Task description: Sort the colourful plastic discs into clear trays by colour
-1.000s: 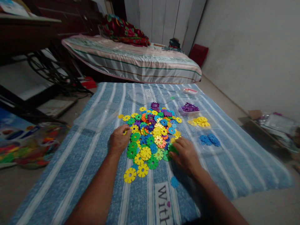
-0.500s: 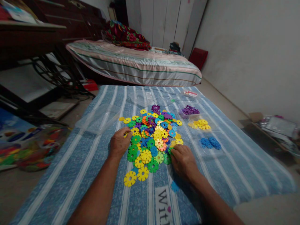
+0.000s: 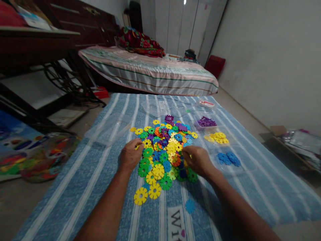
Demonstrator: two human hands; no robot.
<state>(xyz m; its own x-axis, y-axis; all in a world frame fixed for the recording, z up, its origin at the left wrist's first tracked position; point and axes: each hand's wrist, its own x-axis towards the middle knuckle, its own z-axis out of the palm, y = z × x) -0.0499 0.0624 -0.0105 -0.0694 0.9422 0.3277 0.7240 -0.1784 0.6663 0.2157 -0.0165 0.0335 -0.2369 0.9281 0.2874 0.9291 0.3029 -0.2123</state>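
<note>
A heap of flat, notched plastic discs (image 3: 164, 150) in yellow, green, blue, purple and orange lies on a blue striped cloth (image 3: 75, 174). My left hand (image 3: 129, 156) rests at the heap's left edge, fingers curled, with a yellow disc showing at its fingertips. My right hand (image 3: 197, 160) hovers over the heap's right edge with its fingers bent inward; what they pinch is hidden. A green disc (image 3: 192, 174) lies just below that hand. Two yellow discs (image 3: 146, 193) and a lone blue disc (image 3: 190, 206) lie nearer to me.
Right of the heap, clear trays hold sorted purple discs (image 3: 205, 122), yellow discs (image 3: 218, 137) and blue discs (image 3: 228, 159). A clear lid (image 3: 110, 129) lies at the left. A low bed (image 3: 150, 72) stands beyond the cloth, and a bag of coloured pieces (image 3: 45, 157) lies on the floor at the left.
My right hand has lifted off the green disc at the heap's lower right and moved up and left over the heap. My left hand has stayed put. The view has tilted slightly.
</note>
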